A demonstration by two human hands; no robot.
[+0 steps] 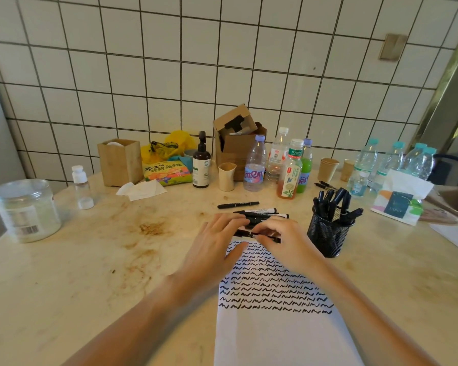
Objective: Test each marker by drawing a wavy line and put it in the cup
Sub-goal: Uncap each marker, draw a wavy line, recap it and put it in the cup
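a person's left hand and right hand meet on one black marker at the paper's top edge; wavy lines fill many rows, the mesh cup looks nearly full, a few loose markers seemingly remain

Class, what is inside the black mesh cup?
The black mesh cup holds several black markers standing with their upper ends poking out above the rim; their lower ends are largely hidden by the mesh.
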